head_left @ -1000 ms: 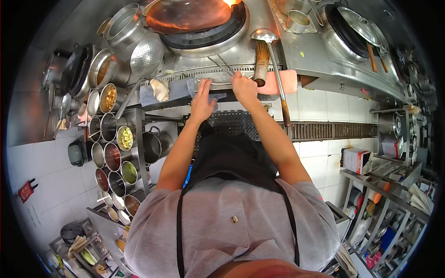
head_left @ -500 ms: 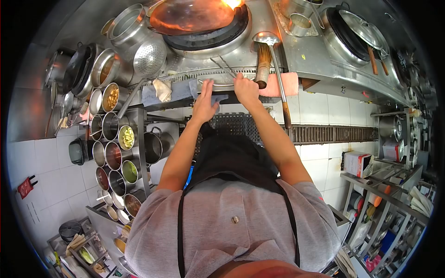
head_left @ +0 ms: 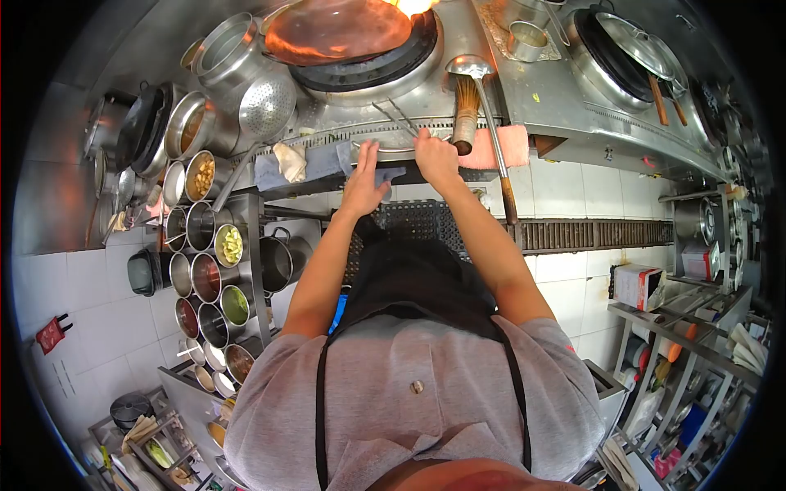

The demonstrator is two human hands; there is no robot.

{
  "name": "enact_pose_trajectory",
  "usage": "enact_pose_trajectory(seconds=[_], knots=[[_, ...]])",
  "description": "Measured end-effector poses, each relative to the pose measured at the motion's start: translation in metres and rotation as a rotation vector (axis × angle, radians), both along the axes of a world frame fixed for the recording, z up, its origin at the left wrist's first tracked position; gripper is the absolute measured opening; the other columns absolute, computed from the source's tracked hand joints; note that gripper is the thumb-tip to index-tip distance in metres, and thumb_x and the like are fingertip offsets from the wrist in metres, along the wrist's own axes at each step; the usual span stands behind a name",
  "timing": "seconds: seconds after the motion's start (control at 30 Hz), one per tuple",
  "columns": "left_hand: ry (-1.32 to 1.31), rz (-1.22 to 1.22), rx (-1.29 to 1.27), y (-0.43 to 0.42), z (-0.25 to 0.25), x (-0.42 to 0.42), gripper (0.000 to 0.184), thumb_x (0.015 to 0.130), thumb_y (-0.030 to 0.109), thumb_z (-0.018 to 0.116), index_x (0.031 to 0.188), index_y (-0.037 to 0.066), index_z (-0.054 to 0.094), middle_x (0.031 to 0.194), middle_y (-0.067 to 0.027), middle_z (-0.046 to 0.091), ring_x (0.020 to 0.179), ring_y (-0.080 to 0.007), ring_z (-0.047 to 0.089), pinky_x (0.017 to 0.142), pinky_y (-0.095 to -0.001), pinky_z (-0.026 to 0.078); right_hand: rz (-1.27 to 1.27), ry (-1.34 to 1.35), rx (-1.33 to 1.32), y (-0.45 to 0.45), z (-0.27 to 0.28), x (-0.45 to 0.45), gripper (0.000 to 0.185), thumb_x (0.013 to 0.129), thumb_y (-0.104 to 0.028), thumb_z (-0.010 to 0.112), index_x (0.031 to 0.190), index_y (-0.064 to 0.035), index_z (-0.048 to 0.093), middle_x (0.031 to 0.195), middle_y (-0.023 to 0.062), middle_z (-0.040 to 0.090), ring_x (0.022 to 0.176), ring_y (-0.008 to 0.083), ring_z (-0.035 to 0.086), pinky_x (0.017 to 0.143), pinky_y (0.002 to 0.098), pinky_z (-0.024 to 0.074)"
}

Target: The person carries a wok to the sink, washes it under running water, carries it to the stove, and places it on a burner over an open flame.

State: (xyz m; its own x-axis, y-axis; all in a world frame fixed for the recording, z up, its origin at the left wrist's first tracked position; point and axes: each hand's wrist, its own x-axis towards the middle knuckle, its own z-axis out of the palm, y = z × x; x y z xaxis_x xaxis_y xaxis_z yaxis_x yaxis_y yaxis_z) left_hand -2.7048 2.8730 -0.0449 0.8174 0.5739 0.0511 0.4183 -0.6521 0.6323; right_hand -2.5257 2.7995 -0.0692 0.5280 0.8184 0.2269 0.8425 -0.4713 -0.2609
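Note:
My right hand [head_left: 436,157] is closed around metal tongs [head_left: 399,119], whose two arms point up and left over the stove's front ledge. My left hand [head_left: 363,186] is open beside it, fingers stretched forward at the edge of a shiny metal dish [head_left: 393,146]; whether it touches the dish I cannot tell. Left of that hand lies a blue-grey cloth [head_left: 323,159] with a crumpled white cloth [head_left: 291,161] on it. To the right of my right hand are a bamboo wok brush [head_left: 465,123] and a long-handled ladle [head_left: 491,106]. The ladle crosses a pink towel [head_left: 512,147].
A wok [head_left: 336,33] sits tilted on the burner, with flame [head_left: 409,6] at its far right edge. A perforated skimmer [head_left: 268,108] and a rack of metal pots [head_left: 206,277] with sauces stand left. A lidded wok [head_left: 634,49] is at the right, shelving [head_left: 696,352] below.
The view has shifted slightly. Both hands keep nearly the same place and pose, with the tongs still in my right hand.

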Motion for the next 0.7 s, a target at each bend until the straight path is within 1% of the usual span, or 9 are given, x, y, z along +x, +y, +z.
enact_pose_trajectory(seconds=[0.03,0.07,0.13,0.2,0.27,0.33,0.57,0.63,0.7], knots=[[0.003,0.002,-0.011,0.0,0.0,0.0,0.087,0.074,0.008,0.07,0.144,0.008,0.017,0.152,-0.0127,0.015,0.122,-0.0365,0.044,0.088,-0.0379,0.047,0.003,0.004,-0.001,0.0,0.0,0.0,0.028,0.093,-0.032,0.05,0.089,-0.0042,0.048,0.066,0.0153,0.065,0.061,0.0311,0.067,0.051,0.0411,0.0529],[0.003,0.002,-0.009,0.001,0.0,0.0,0.087,0.074,0.008,0.07,0.144,0.008,0.017,0.152,-0.0127,0.015,0.122,-0.0365,0.044,0.088,-0.0379,0.047,0.007,0.007,-0.002,0.0,0.0,0.0,0.028,0.093,-0.032,0.05,0.09,-0.0041,0.048,0.065,0.0155,0.065,0.061,0.0314,0.067,0.051,0.0413,0.0529],[-0.006,0.012,-0.075,0.0,0.001,0.0,0.085,0.074,0.01,0.069,0.143,0.01,0.02,0.151,-0.0133,0.015,0.126,-0.0406,0.039,0.097,-0.0437,0.041,0.011,0.015,-0.01,0.0,0.002,0.0,0.028,0.093,-0.032,0.049,0.092,-0.0039,0.048,0.065,0.0155,0.065,0.061,0.0317,0.067,0.051,0.0416,0.0528],[0.001,0.012,-0.087,0.0,0.002,0.0,0.085,0.074,0.01,0.069,0.143,0.01,0.02,0.152,-0.0136,0.015,0.126,-0.0406,0.039,0.098,-0.0436,0.04,0.016,0.021,-0.018,-0.001,0.006,-0.001,0.028,0.093,-0.032,0.048,0.093,-0.0038,0.048,0.065,0.0156,0.065,0.061,0.032,0.067,0.051,0.0418,0.0527],[0.005,0.015,-0.098,0.002,-0.001,0.0,0.085,0.074,0.01,0.069,0.144,0.011,0.019,0.152,-0.0139,0.015,0.127,-0.0406,0.038,0.098,-0.0435,0.04,0.004,-0.02,-0.07,-0.002,0.013,-0.003,0.025,0.09,-0.029,0.053,0.093,-0.0041,0.051,0.065,0.0126,0.065,0.062,0.0274,0.068,0.052,0.0383,0.0539],[-0.006,-0.02,0.011,0.005,-0.009,-0.002,0.089,0.074,0.008,0.07,0.145,0.008,0.016,0.153,-0.0114,0.011,0.105,-0.0332,0.053,0.079,-0.0352,0.049,0.01,-0.019,-0.067,-0.002,0.013,-0.003,0.025,0.091,-0.029,0.052,0.096,-0.004,0.051,0.065,0.0125,0.065,0.062,0.0276,0.068,0.052,0.0384,0.0537],[-0.021,-0.025,0.044,0.006,-0.011,-0.002,0.09,0.074,0.009,0.071,0.146,0.009,0.016,0.153,-0.0105,0.011,0.104,-0.0317,0.054,0.078,-0.0346,0.049,0.037,0.001,-0.101,0.0,0.011,0.0,0.027,0.092,-0.028,0.05,0.101,-0.0031,0.049,0.066,0.013,0.066,0.063,0.0288,0.068,0.052,0.0387,0.0537],[0.022,0.002,-0.095,0.005,-0.007,-0.002,0.089,0.074,0.013,0.07,0.145,0.012,0.017,0.153,-0.0133,0.012,0.131,-0.0383,0.033,0.1,-0.0422,0.039,0.036,0.003,-0.095,0.0,0.009,0.0,0.027,0.092,-0.028,0.05,0.1,-0.003,0.049,0.066,0.0131,0.066,0.063,0.0288,0.068,0.052,0.0388,0.0538],[0.02,0.003,-0.096,0.004,-0.007,-0.002,0.089,0.074,0.013,0.069,0.145,0.012,0.017,0.153,-0.0128,0.012,0.131,-0.0381,0.034,0.1,-0.0423,0.04,0.035,0.005,-0.09,0.001,0.008,0.001,0.026,0.092,-0.028,0.05,0.099,-0.003,0.049,0.066,0.0133,0.066,0.063,0.0288,0.068,0.053,0.0389,0.054]])
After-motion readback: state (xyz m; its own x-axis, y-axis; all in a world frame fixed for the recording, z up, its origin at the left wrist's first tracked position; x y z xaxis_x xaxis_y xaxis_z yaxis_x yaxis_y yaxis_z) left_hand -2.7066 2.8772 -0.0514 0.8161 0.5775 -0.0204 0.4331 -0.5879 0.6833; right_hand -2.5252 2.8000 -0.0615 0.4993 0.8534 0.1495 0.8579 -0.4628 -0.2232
